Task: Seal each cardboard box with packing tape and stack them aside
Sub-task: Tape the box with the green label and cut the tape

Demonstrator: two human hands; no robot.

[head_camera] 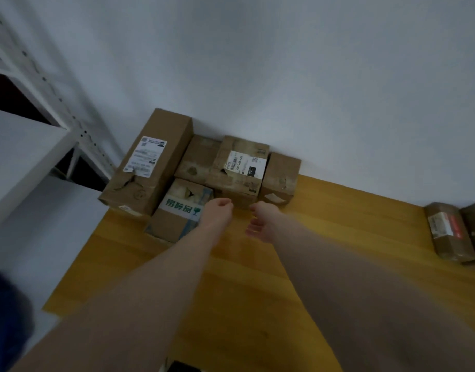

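- Against the far wall I see the cardboard boxes clustered on the wooden table [258,277]: a long box [147,162] at left, a labelled box [240,170] in the middle, a green-printed box [177,213] nearer.
- My left hand [217,210] hovers beside the green-printed box, fingers loosely curled, holding nothing.
- My right hand [260,221] hangs relaxed and empty (somewhat blurred) just before the labelled box.
- Two wrapped parcels [451,232] lie far right.

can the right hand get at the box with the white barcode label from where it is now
Probably yes. The right hand hovers empty just in front of the barcode-label box, whose top and front face are bare, with nothing between them. The left hand is beside it, not across the path.
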